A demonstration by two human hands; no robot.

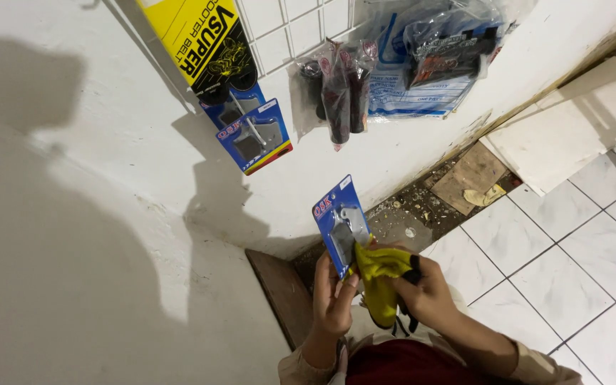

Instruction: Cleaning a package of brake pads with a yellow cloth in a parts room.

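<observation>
We see a flat blue blister pack (341,224) with a red-edged card and a grey metal part under clear plastic, held upright in front of the white wall (108,178). Our left hand (333,299) has its fingers closed around the pack's lower edge. Our right hand (429,292) grips a yellow cloth (379,274), bunched against the pack's lower right corner.

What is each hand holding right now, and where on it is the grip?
Left hand grips the blue blister pack by its lower edge. Right hand grips a bunched yellow cloth pressed against the pack.
</observation>
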